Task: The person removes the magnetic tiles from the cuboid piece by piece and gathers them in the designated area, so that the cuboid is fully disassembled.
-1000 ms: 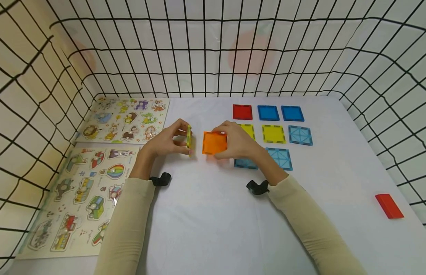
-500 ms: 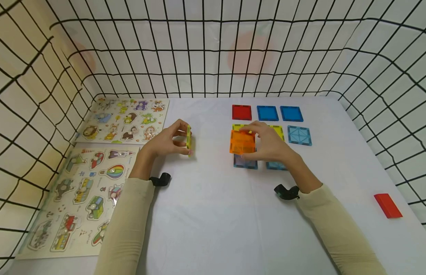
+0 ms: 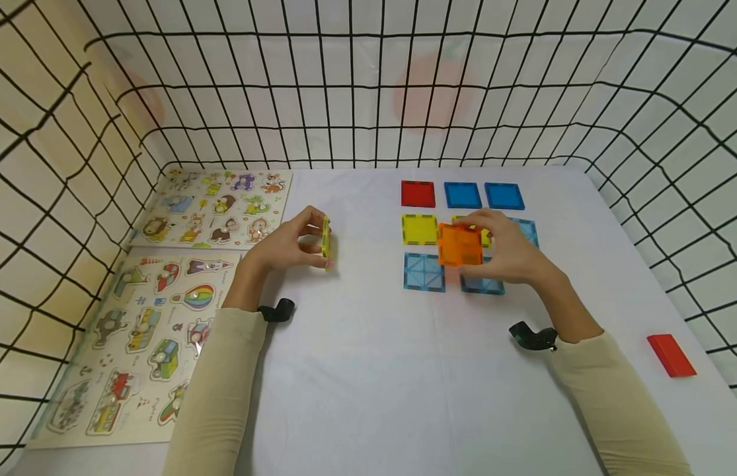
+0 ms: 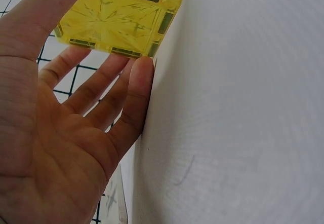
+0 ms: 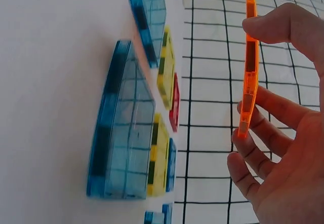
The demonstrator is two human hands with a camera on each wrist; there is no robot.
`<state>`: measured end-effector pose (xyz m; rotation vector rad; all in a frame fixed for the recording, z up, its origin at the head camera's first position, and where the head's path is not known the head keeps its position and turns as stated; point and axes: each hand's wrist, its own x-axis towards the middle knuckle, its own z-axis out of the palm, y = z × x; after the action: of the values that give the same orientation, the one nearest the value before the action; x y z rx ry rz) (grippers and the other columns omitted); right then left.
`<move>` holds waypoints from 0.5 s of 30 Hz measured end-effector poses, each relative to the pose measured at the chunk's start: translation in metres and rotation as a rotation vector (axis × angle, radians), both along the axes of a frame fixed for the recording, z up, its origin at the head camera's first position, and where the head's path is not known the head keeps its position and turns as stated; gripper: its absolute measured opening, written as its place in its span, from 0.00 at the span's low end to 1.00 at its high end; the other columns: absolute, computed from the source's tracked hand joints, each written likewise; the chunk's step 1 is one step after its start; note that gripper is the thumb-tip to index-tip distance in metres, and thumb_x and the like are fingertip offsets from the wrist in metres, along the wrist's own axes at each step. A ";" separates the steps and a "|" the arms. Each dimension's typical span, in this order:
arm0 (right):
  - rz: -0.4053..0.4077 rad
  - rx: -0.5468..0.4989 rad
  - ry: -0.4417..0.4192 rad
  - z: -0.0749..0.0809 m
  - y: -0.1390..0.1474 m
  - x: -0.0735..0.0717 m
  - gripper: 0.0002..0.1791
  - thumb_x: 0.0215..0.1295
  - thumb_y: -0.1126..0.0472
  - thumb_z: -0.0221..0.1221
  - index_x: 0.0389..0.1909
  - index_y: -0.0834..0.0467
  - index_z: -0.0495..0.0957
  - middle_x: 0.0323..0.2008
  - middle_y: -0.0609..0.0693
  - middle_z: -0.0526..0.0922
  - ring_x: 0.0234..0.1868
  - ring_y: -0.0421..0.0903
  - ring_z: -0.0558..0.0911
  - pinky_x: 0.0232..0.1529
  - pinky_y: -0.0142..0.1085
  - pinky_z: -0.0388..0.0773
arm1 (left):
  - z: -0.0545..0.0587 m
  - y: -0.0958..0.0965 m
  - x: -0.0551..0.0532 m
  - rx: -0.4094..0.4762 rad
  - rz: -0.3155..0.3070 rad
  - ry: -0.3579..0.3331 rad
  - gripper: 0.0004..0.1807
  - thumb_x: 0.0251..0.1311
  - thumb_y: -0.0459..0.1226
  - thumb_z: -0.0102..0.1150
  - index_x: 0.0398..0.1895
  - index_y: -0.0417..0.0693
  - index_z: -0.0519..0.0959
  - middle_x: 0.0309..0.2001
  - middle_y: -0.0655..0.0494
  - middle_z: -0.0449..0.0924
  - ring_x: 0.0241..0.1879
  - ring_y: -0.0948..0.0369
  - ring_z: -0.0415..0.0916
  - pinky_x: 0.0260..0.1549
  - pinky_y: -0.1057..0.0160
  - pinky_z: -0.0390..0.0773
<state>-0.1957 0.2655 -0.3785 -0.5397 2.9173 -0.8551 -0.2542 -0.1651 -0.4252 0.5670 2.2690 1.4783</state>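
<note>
My right hand (image 3: 504, 248) pinches an orange square magnetic tile (image 3: 459, 244) between thumb and fingers, above the rows of tiles. In the right wrist view the orange tile (image 5: 249, 72) is edge-on, lifted off the table. My left hand (image 3: 293, 241) holds a yellow magnetic tile (image 3: 326, 237) on edge, thumb on one side and fingertips on the other; the left wrist view shows that tile's face (image 4: 111, 19). Below and around the right hand lie a flat yellow tile (image 3: 420, 229), a light blue tile (image 3: 424, 272) and another light blue tile (image 3: 482, 285), partly hidden.
A red tile (image 3: 418, 194) and two blue tiles (image 3: 463, 196) form the back row. A red block (image 3: 671, 355) lies at the right. Two picture boards (image 3: 136, 344) cover the left side. Black wire mesh (image 3: 356, 86) fences the table's back and sides.
My right hand has carried the orange tile rightward from beside the left hand, across the tile rows. The left hand has stayed in place with the yellow tile.
</note>
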 end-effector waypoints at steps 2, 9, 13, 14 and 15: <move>-0.006 -0.003 -0.016 0.001 0.006 0.001 0.42 0.50 0.55 0.76 0.69 0.49 0.74 0.71 0.57 0.68 0.72 0.63 0.63 0.63 0.72 0.70 | 0.000 0.000 0.000 -0.003 -0.002 0.008 0.43 0.45 0.34 0.84 0.62 0.51 0.65 0.63 0.45 0.72 0.64 0.51 0.73 0.60 0.53 0.81; -0.022 0.030 -0.012 0.000 0.032 0.005 0.41 0.51 0.53 0.76 0.68 0.49 0.74 0.70 0.58 0.69 0.70 0.65 0.65 0.62 0.74 0.68 | -0.001 -0.001 -0.002 0.006 0.000 0.015 0.44 0.44 0.34 0.84 0.63 0.49 0.65 0.63 0.45 0.72 0.64 0.51 0.72 0.60 0.54 0.81; -0.035 0.044 -0.027 -0.004 0.048 0.008 0.41 0.50 0.55 0.76 0.68 0.51 0.74 0.70 0.62 0.68 0.70 0.66 0.64 0.62 0.75 0.67 | -0.001 0.000 -0.001 0.011 -0.001 0.004 0.45 0.45 0.32 0.84 0.65 0.48 0.64 0.64 0.44 0.71 0.65 0.50 0.72 0.62 0.52 0.80; -0.039 0.045 -0.033 -0.004 0.052 0.009 0.42 0.50 0.55 0.76 0.69 0.52 0.73 0.71 0.62 0.67 0.70 0.67 0.64 0.62 0.75 0.67 | -0.001 0.000 -0.001 0.014 -0.001 0.002 0.46 0.45 0.31 0.83 0.65 0.48 0.64 0.65 0.44 0.71 0.66 0.50 0.71 0.62 0.51 0.80; -0.045 0.045 -0.041 -0.005 0.056 0.009 0.42 0.50 0.56 0.75 0.69 0.51 0.73 0.71 0.62 0.67 0.71 0.67 0.64 0.62 0.76 0.66 | -0.001 0.000 -0.001 0.014 -0.001 0.001 0.46 0.45 0.31 0.83 0.66 0.47 0.64 0.65 0.44 0.71 0.66 0.50 0.71 0.62 0.50 0.80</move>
<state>-0.1862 0.3215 -0.3833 -0.4495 2.9140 -0.7937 -0.2554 -0.1650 -0.4262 0.5724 2.2609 1.4945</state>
